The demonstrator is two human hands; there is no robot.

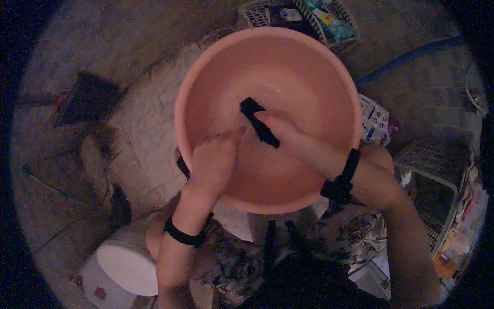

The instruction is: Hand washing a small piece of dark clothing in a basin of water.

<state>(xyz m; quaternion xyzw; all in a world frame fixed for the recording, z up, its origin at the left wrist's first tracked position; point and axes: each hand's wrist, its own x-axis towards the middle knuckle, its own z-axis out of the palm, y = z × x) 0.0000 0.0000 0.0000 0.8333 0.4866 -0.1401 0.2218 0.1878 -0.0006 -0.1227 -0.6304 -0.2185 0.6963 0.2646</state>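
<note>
A large pink plastic basin (191, 98) fills the middle of the head view, its inside pale and wet-looking. Over it, my right hand (280, 126) grips a narrow, dark black piece (261, 125) that looks like folded cloth; its exact kind does not show in the dim light. My left hand (213, 157) hovers over the basin's left side, back upward, a finger stretched toward the black piece and apart from it. Nothing shows in the left hand, though its palm is hidden. Each wrist wears a black band.
Behind the basin stands a plastic basket (314, 23) with packages. A blue hose (411, 56) runs at the right, beside a printed bag (375, 121) and a crate (427, 201). At left lie a dustpan (87, 100) and, lower, a white round container (126, 268).
</note>
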